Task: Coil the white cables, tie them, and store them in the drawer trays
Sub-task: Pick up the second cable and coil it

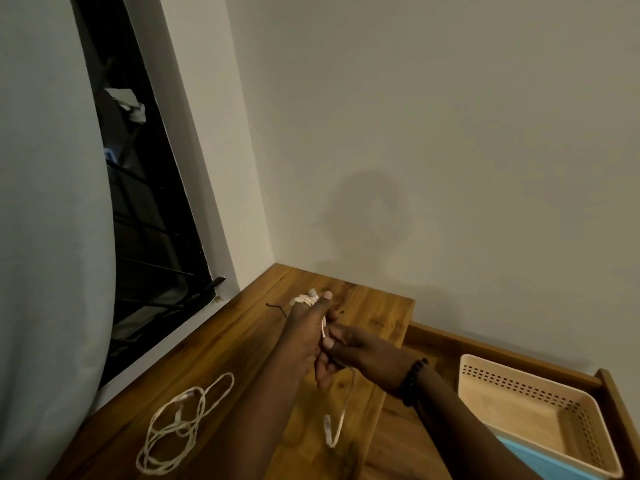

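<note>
Left hand (306, 336) grips a wound white cable (306, 300) above the wooden table's (239, 341) far edge; right hand (360, 351) pinches its trailing flat strand. A loose looped cable (173, 427) lies near the left edge. A perforated beige tray (540, 410) sits in the drawer (450, 337).

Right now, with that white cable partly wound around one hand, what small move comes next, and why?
Probably another wrap: the right hand pinches the cable in hand beside the left hand, whose fingers already carry turns, yet a tail dangles uncoiled.
</note>
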